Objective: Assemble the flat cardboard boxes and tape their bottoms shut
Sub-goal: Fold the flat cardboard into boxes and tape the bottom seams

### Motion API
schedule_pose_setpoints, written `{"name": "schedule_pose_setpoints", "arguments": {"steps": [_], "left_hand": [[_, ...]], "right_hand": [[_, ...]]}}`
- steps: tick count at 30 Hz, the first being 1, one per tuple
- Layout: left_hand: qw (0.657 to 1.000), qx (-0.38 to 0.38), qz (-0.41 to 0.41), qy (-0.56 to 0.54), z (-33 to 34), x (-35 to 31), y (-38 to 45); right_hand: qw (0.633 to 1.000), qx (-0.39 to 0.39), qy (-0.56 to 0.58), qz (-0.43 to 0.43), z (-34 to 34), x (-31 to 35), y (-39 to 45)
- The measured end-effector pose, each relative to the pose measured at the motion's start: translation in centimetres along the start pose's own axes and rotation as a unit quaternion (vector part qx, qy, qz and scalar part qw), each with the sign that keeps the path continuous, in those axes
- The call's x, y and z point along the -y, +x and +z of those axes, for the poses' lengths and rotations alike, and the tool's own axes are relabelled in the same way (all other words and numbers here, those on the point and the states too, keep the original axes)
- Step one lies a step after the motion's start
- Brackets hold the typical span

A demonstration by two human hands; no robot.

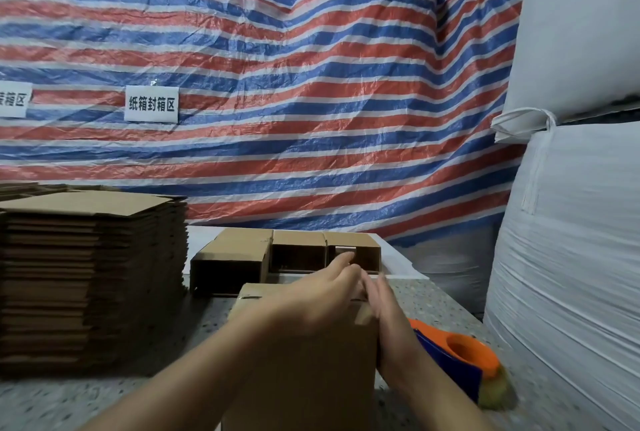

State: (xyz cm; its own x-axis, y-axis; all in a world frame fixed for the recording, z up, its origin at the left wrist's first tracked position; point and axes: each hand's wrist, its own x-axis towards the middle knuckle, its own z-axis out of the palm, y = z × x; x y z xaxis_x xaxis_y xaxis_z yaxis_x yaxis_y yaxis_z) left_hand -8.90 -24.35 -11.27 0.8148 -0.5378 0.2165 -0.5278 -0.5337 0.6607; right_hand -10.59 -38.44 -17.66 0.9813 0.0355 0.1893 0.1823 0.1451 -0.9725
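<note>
A tall stack of flat cartons (90, 278) is waiting at the bench's (114, 396) left edge, so most work is remaining. Three assembled boxes (284, 254) are lying toward the back edge. One box (304, 361) is standing at the front edge, the left hand (311, 302) pressing flat on top and the right hand (384, 320) lying straight-fingered along its right side, neither gripping. One tape dispenser (460, 361) is lying just right.

1. Brown cardboard on the near box (304, 361), plain, unprinted.
2. Same brown on the tall stack of flat boxes (90, 278) at left, edges darker in thin layered lines.
3. Brown too on the three assembled boxes (239, 250) farther back, insides shadowed dark.
4. Orange and deep blue on the tape dispenser (460, 358) at right.
5. Red, blue and white stripes across the far tarp (311, 84).
6. White sign (151, 104) with black characters.
7. White woven sacks (575, 223) at right.
8. Grey speckled table (69, 403).
</note>
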Motion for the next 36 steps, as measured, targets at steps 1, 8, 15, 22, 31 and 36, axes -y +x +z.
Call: {"name": "schedule_pose_setpoints", "arguments": {"steps": [1, 8, 15, 22, 31, 36], "left_hand": [[1.0, -0.008, 0.003, -0.011, 0.0, 0.0, 0.1], [0.972, -0.207, 0.068, -0.083, 0.2, -0.3, -0.5], [0.876, -0.452, 0.122, -0.115, -3.7, 2.8, -6.5], [0.929, -0.303, -0.067, -0.203, 0.8, 9.6, -10.2], [0.91, -0.238, -0.208, -0.268, -3.0, 11.2, -2.5], [0.879, -0.148, -0.313, -0.327, -1.5, 12.8, -1.6]], "right_hand": [[1.0, -0.007, 0.006, -0.005, 0.1, -0.4, -0.1], [0.999, -0.021, 0.029, -0.006, 0.0, -1.0, -0.6], [0.987, -0.065, -0.149, -0.003, -0.8, -0.9, -1.9], [0.975, -0.072, -0.199, -0.068, 0.5, -2.6, -3.9], [0.937, -0.147, -0.263, 0.177, -0.2, 0.8, 6.5], [0.919, -0.166, -0.266, 0.241, -0.8, -2.1, 8.2]]}}
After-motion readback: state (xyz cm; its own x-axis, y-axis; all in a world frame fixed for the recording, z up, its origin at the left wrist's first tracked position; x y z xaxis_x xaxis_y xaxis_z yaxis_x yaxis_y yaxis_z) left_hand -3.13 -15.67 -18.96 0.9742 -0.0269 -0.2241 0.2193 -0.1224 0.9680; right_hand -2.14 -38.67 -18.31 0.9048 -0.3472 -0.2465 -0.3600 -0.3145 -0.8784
